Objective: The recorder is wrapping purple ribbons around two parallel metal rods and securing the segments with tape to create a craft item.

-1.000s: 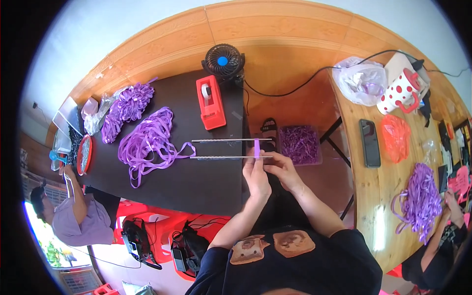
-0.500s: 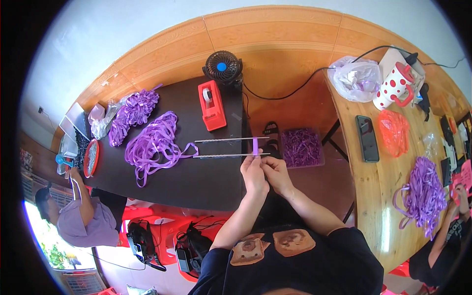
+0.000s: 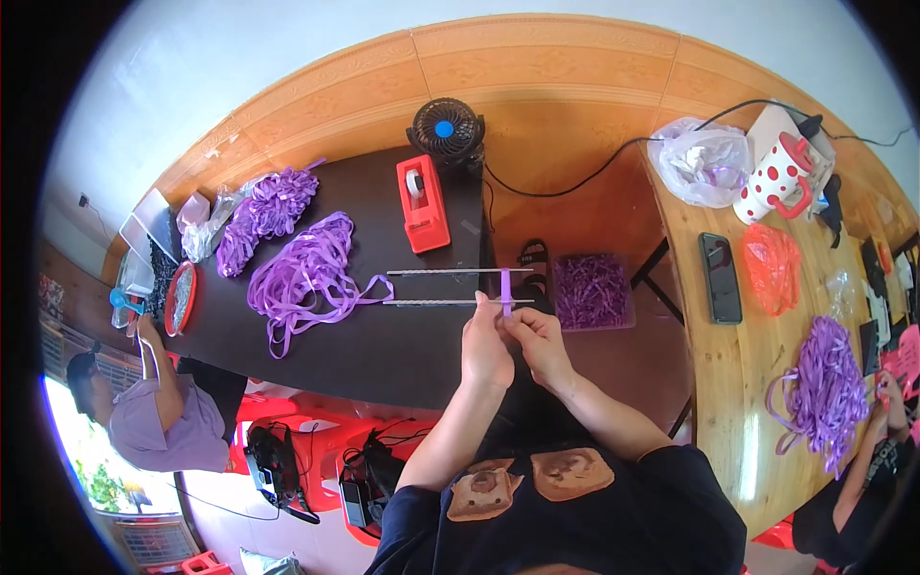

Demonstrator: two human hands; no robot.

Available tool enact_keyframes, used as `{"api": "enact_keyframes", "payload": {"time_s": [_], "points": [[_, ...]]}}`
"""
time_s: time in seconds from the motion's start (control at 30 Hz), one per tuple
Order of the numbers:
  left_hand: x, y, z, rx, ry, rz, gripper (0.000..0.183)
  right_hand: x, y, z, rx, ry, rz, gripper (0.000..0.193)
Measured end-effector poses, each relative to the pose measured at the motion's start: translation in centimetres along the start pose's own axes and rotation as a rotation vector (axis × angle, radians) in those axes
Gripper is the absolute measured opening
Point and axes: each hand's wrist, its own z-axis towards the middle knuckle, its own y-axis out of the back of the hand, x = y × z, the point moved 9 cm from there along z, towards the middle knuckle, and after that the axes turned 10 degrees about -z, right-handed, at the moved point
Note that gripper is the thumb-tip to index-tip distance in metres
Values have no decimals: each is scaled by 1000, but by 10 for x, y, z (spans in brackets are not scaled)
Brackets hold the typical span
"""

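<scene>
Two thin twisted metal rods (image 3: pixel 431 303) run side by side past the right edge of the dark table. Near their right ends, a purple ribbon (image 3: pixel 506 284) spans both rods, its lower end hanging below the near one. My right hand (image 3: pixel 542 351) pinches that lower end between thumb and fingertips. Beside it, my left hand (image 3: pixel 488 353) has its thumb stretched up near the closer rod; its other fingers are partly hidden, and it looks open. At the rods' left ends, a loop of ribbon leads to a loose purple ribbon pile (image 3: pixel 302 273).
On the dark table (image 3: pixel 383 359) stand a red tape dispenser (image 3: pixel 423 205) and a black fan (image 3: pixel 446 130). A bin of purple ribbon pieces (image 3: pixel 592 291) sits on the floor. The wooden table (image 3: pixel 719 383) holds a phone (image 3: pixel 720 278) and a dotted tumbler (image 3: pixel 772 178). People sit at both sides.
My left thumb has lifted off the ribbon, and the left hand has shifted slightly left of it. My right fingers now grip the ribbon's lower end. The whole view has shifted slightly.
</scene>
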Motion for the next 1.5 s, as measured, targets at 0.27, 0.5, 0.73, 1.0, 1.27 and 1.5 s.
{"api": "enact_keyframes", "payload": {"time_s": [0.27,0.5,0.73,1.0,1.27,1.5], "points": [[-1,1,-6,173,351,12,62,65,17,-21,-128,358,-446,7],[4,-6,-11,230,440,-70,67,127,-4,67,-51,496,-569,8],[10,-6,-9,268,474,-165,67,86,-85,168,21,368,-846,32],[4,-11,-14,278,445,-152,61,62,-98,176,-172,113,-709,18],[-6,-14,-18,263,378,-136,50,89,-116,148,10,182,-308,12],[1,-10,-13,270,359,-156,38,69,-97,122,-48,133,-540,13]]}}
